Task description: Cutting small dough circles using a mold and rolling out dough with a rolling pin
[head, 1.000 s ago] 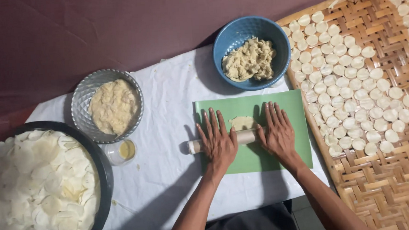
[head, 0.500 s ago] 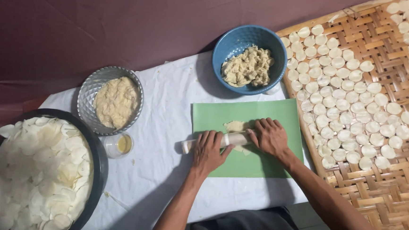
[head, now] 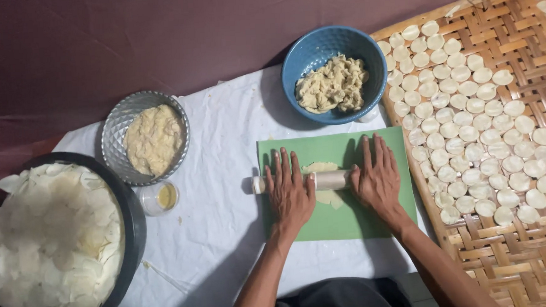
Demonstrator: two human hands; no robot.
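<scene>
My left hand point(head: 289, 190) and my right hand point(head: 377, 177) lie flat, fingers spread, on a white rolling pin point(head: 329, 180). The pin lies crosswise on a green mat point(head: 340, 222). Under it a thin pale sheet of dough point(head: 320, 167) shows above and below the pin. Both palms press on the pin, one near each end; neither hand is wrapped around it.
A blue bowl of dough lumps point(head: 334, 74) stands behind the mat. A metal bowl of paste point(head: 148, 137) and a small glass of oil point(head: 160, 198) sit left. A black tray of thin white discs point(head: 51, 240) is far left. A woven bamboo tray point(head: 530, 232) with several small dough rounds is right.
Both hands and the pin rolled toward me half a second ago, then away again. The dough sheet under the pin looks a little wider.
</scene>
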